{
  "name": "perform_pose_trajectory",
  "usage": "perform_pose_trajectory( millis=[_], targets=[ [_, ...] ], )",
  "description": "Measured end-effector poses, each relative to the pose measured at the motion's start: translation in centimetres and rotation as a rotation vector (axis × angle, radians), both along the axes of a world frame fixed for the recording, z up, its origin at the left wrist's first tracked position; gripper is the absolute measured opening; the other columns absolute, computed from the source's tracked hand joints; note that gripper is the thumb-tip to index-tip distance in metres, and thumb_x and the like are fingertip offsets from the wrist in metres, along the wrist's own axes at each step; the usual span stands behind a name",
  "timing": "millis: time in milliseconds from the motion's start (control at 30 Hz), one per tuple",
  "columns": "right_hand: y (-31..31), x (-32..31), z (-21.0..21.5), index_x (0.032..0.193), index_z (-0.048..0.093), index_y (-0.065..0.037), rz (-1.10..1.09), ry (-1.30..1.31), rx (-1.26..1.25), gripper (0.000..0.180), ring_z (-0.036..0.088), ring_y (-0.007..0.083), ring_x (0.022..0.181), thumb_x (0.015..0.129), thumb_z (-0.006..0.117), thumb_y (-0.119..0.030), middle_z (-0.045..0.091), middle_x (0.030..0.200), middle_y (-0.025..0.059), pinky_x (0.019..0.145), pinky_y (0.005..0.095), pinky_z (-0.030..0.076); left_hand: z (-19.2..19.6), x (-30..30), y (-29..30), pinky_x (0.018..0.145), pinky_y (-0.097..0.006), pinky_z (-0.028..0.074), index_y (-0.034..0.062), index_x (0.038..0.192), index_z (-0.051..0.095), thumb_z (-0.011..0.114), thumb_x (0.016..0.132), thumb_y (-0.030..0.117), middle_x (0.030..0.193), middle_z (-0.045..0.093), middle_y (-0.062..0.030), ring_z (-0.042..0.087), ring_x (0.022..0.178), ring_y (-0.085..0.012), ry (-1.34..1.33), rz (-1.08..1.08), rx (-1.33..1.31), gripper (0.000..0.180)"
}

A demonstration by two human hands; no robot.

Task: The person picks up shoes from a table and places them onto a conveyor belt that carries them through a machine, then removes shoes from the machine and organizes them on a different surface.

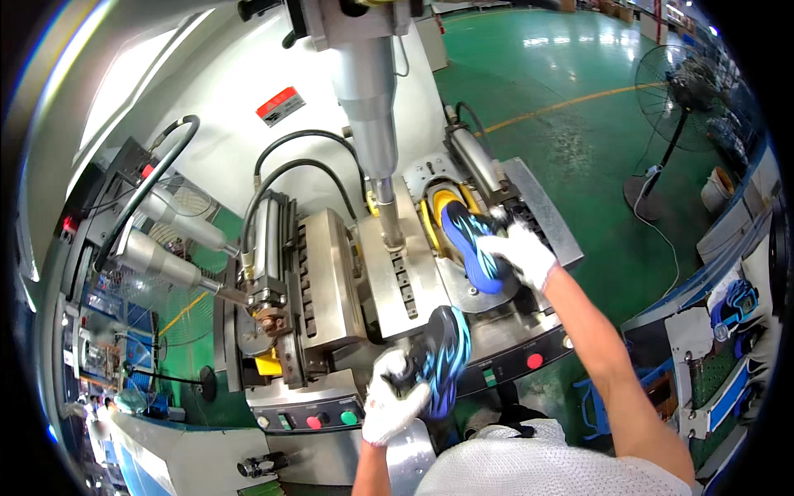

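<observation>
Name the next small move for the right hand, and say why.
Perhaps the right hand should align its blue shoe with the yellow pad, since the shoe overlaps only part of it here, while the left hand holds the other shoe apart from that pad.

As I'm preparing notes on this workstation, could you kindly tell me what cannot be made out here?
Head view: the inside of the nearer shoe, hidden by the left hand and the shoe's angle.
Head view: the lower part of the yellow pad, covered by the farther shoe in the right hand.
Head view: the central press's top, cut off by the upper edge.
Head view: items along the far-left rim, blurred and too small.
</observation>
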State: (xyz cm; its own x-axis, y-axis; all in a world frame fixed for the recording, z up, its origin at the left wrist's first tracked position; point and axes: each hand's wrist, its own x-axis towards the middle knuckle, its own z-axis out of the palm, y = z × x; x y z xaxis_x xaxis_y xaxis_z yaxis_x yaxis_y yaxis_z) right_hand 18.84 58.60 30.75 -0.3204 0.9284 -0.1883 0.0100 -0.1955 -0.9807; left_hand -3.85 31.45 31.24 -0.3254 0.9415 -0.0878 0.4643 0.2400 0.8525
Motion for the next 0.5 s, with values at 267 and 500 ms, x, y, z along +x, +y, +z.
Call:
perform_pose_trajectory(
  millis=[267,500],
  targets=[
    [14.6,-12.4,-19.8,0.110,0.066,-0.002,-0.146,-1.105,0.759,0.048,0.071,0.0404,0.101,0.085,0.067,-0.043,0.072,0.106,0.0226,0.086,0.0499,0.055,-7.8,2.5,-24.2,0.087,-0.045,0.055,0.0111,0.118,0.060,0.082,0.082,0.035,0.103,0.070,-0.0153,0.068,0.094,-0.0352,0.110,0.600,-0.413,0.048],
    [16.3,-9.9,-18.5,0.110,0.072,0.003,0.147,-0.906,0.532,0.062,0.072,0.0377,0.105,0.080,0.073,-0.051,0.073,0.108,0.0244,0.092,0.0470,0.053,-21.2,1.6,-31.4,0.105,-0.040,0.047,0.0000,0.134,0.050,0.079,0.081,0.018,0.126,0.063,-0.0175,0.060,0.122,-0.0313,0.089,1.061,-0.339,0.063]
  ],
)
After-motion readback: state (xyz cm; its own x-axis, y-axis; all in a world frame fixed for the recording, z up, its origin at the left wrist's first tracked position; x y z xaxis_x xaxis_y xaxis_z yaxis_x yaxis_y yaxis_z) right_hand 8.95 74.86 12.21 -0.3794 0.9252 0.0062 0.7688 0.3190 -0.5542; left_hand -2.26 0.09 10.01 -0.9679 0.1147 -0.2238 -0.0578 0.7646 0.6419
